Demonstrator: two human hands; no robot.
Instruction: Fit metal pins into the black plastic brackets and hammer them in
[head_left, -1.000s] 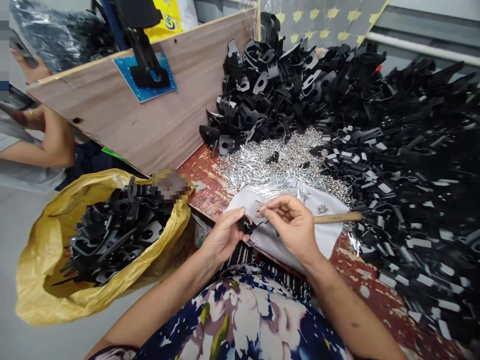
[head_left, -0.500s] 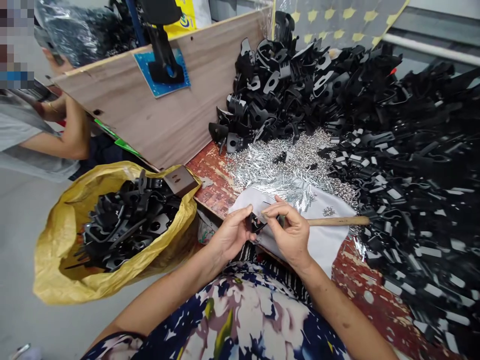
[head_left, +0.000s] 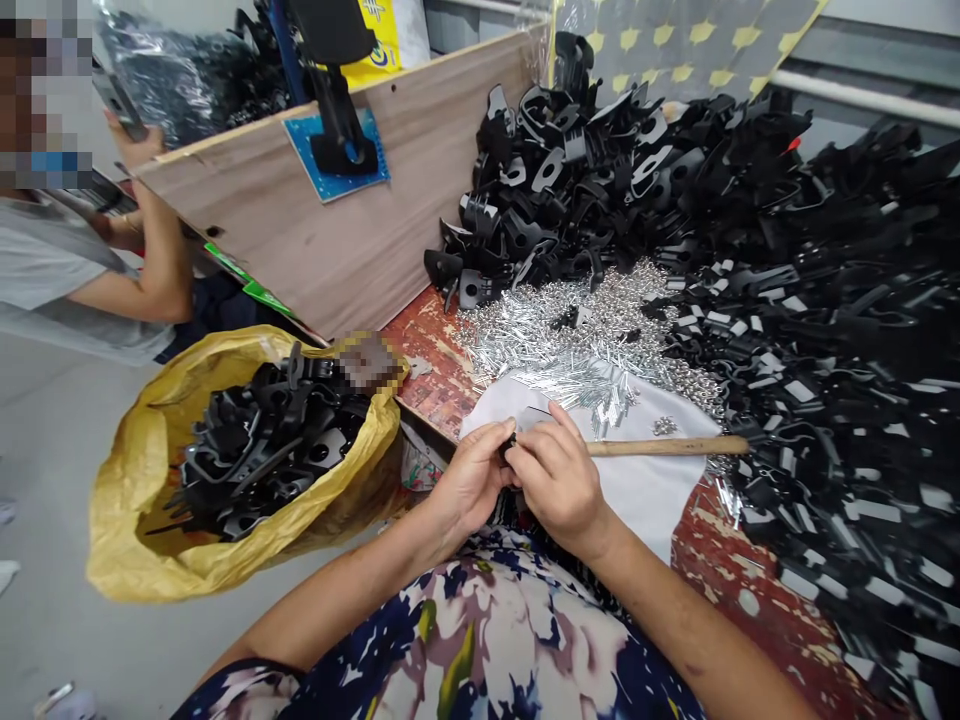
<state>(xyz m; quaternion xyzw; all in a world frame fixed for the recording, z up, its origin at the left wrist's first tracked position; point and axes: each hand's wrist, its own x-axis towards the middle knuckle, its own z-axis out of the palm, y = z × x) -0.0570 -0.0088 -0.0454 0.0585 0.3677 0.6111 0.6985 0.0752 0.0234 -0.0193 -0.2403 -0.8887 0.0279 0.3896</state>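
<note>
My left hand (head_left: pixel 471 478) is closed around a small black plastic part (head_left: pixel 509 443), mostly hidden by the fingers. My right hand (head_left: pixel 562 482) is pinched and pressed against that part from the right; whatever lies between its fingertips is hidden. Both hands meet above the near edge of a white cloth (head_left: pixel 637 505). On the cloth, just beyond my right hand, lies a wooden handle (head_left: pixel 675 446), its left end covered by the hand. Loose silver metal pins (head_left: pixel 562 375) and a heap of small shiny metal pieces (head_left: pixel 630 290) spread behind the hands.
Black plastic parts (head_left: pixel 540 215) are heaped at the back and right of the worn red table (head_left: pixel 720 560). A wooden board (head_left: pixel 285 200) borders the left. A yellow sack (head_left: pixel 127 530) of black parts stands lower left. Another person's arm (head_left: pixel 161 270) shows beyond the board.
My right hand has moved left, its fingers now up against the black plastic part in my left hand. The other person's raised arm has shifted, and the whole view has moved slightly.
</note>
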